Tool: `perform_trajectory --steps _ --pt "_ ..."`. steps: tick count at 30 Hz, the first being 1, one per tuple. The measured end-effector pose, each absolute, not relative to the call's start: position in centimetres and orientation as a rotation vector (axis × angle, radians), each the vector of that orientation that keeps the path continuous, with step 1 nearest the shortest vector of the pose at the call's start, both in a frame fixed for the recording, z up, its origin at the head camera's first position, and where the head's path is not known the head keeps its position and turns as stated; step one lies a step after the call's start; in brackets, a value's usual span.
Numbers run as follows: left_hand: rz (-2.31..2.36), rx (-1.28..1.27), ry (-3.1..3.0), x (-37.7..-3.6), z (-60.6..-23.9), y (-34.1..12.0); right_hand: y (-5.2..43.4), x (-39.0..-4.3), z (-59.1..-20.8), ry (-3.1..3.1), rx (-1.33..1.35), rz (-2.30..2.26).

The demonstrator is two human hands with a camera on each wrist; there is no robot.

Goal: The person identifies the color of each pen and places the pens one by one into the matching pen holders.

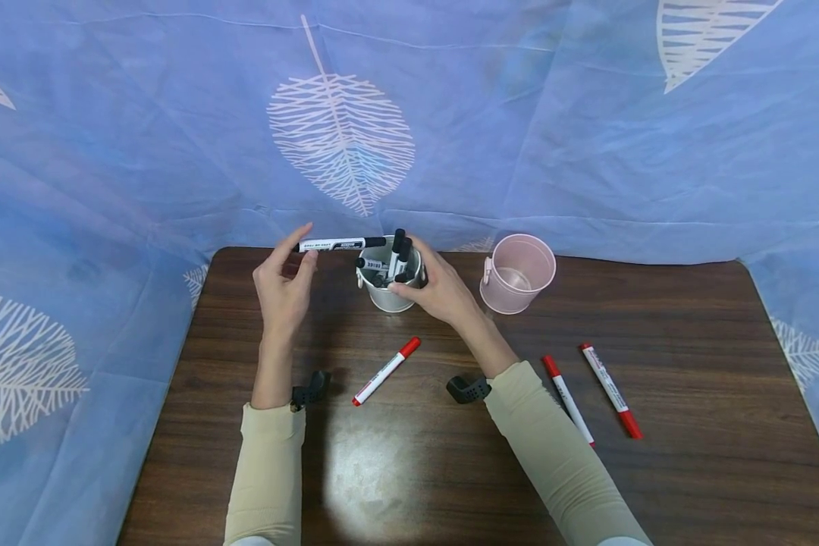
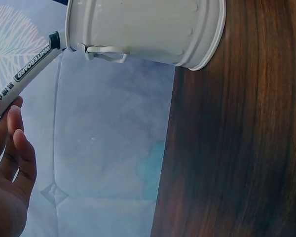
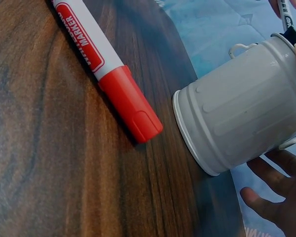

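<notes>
My left hand [image 1: 283, 284] pinches a black-capped whiteboard marker [image 1: 331, 244] near its white end. The marker lies nearly level, its black cap reaching over the rim of a small white metal bucket [image 1: 390, 303]. In the left wrist view, the word WHITEBOARD shows on its barrel [image 2: 32, 66]. Several black markers [image 1: 396, 262] stand and lean inside the bucket. On the bucket's right side, my right hand [image 1: 447, 288] holds the rim, thumb at the front edge. The right wrist view shows the bucket's ribbed wall [image 3: 241, 103] with some fingers [image 3: 274, 177] spread beside it.
A pink bucket [image 1: 498, 296] stands to the right. One red-capped marker [image 1: 384, 373] lies in front of the white bucket. Two more red markers, one [image 1: 573, 406] partly by the right sleeve and one [image 1: 607, 383] farther right, lie on the dark wooden table [image 1: 696, 341].
</notes>
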State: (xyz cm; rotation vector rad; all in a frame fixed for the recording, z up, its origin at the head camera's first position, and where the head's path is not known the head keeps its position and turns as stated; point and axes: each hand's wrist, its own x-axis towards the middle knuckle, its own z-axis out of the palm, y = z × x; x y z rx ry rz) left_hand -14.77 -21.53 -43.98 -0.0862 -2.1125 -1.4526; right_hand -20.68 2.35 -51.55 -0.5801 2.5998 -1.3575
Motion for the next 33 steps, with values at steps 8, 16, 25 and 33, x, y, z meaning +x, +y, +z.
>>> perform_trajectory --steps 8,16,25,33 --pt "-1.425 -0.141 -2.125 -15.1 -43.8 -21.1 2.3 -20.7 -51.5 2.602 -0.568 -1.35" --pt "-1.349 -0.156 -2.173 -15.4 -44.2 -20.6 2.3 -20.7 -51.5 2.602 -0.569 -1.363" --pt "-1.352 -0.214 -2.165 -15.4 -44.1 -20.3 2.3 -20.6 -51.5 2.598 -0.555 -1.355" --pt "-1.454 -0.251 -2.25 -15.4 -44.2 -20.1 2.3 -20.6 -51.5 2.607 -0.562 -1.347"
